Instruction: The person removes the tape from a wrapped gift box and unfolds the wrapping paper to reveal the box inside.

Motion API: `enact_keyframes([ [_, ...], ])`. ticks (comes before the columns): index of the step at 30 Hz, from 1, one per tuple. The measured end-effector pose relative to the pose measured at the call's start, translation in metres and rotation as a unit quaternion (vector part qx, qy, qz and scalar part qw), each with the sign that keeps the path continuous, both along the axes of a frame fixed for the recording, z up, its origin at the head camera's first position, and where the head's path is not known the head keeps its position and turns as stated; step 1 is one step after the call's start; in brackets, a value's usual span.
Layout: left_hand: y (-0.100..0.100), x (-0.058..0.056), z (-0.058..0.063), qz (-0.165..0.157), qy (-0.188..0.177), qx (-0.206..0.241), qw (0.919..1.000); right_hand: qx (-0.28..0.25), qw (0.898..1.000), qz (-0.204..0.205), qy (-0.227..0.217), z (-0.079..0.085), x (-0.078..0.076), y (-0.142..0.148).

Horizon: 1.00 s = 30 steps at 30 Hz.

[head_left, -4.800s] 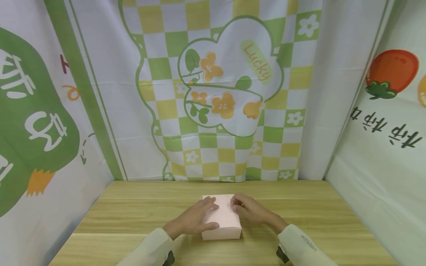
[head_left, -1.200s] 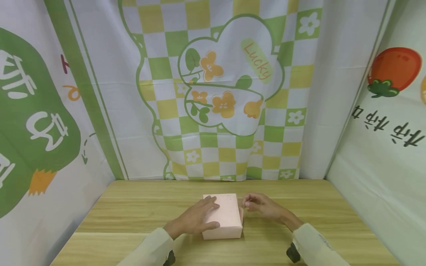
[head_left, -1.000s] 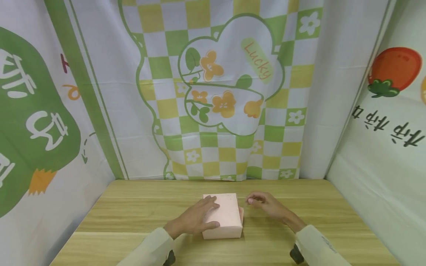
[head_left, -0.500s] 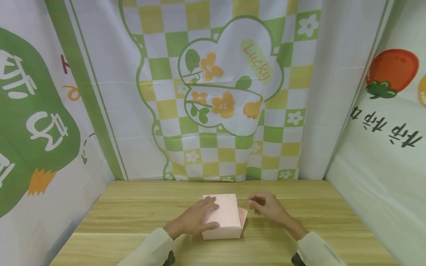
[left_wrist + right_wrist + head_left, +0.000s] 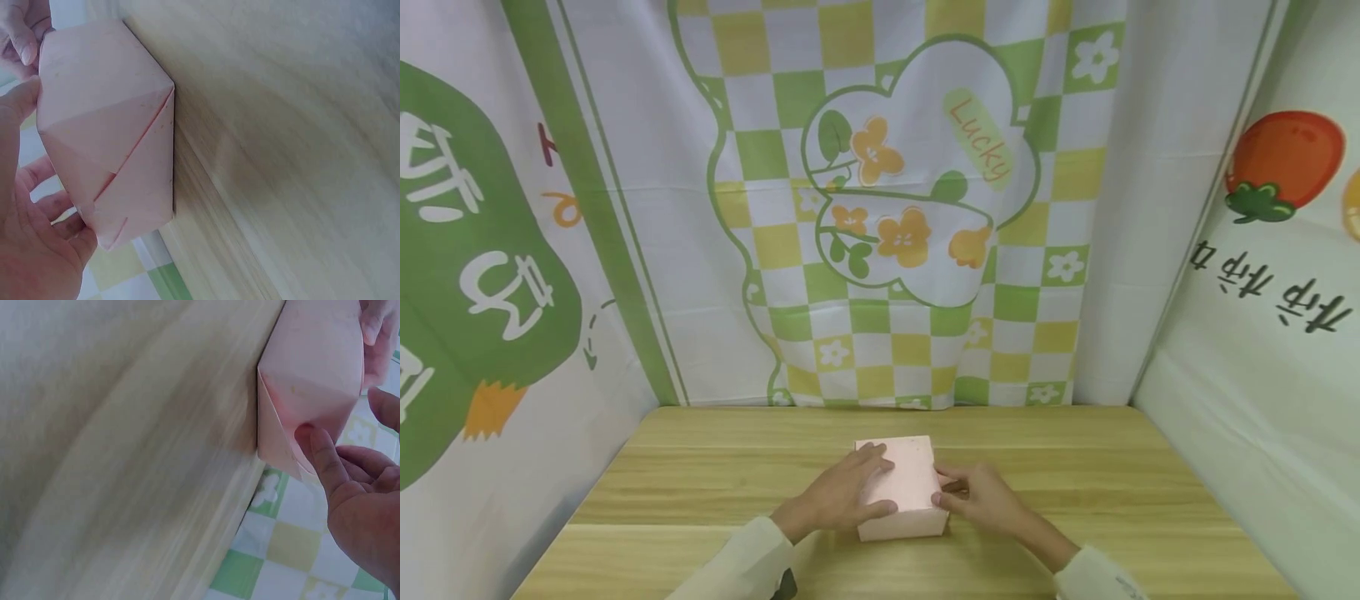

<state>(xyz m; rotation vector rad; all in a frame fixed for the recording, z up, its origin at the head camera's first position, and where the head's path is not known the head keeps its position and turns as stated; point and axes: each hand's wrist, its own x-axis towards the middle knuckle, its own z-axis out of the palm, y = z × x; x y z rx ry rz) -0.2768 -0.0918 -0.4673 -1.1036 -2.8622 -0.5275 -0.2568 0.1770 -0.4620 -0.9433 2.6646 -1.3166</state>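
Observation:
A pale pink cardboard box (image 5: 913,487) sits on the table near its front. My left hand (image 5: 837,493) rests on the left part of its top, fingers spread. At the right end, my right hand (image 5: 988,500) touches the box. The right wrist view shows a side flap (image 5: 275,436) standing slightly away from that end, with fingertips (image 5: 322,441) in the gap. The right thumb is close to the top edge. On the opposite end, in the left wrist view, a folded panel (image 5: 145,181) lies nearly flat with a narrow slit. What the box contains is hidden.
The wooden tabletop (image 5: 715,475) extends to both sides of the box. A checked green and yellow cloth (image 5: 880,333) hangs behind it, and printed white cloths (image 5: 1247,400) enclose the left and right sides.
The right hand drew away from the box's right end while a flap swung outward there. Now it is back at that flap, which stands closer to the box. The left hand has stayed put.

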Motion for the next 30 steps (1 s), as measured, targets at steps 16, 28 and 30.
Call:
enact_keyframes([
  [16, 0.01, 0.008, 0.01, 0.045, 0.103, -0.06, 0.9918, -0.02, 0.996, -0.054, -0.062, -0.012, -0.001, 0.003],
  [28, 0.009, 0.01, 0.018, 0.034, 0.124, -0.078, 0.9887, -0.063, 0.986, -0.091, -0.123, -0.017, -0.015, 0.008],
  [30, 0.009, 0.012, 0.019, 0.032, 0.121, -0.08, 0.989, -0.069, 0.985, -0.087, -0.128, -0.017, -0.016, 0.008],
])
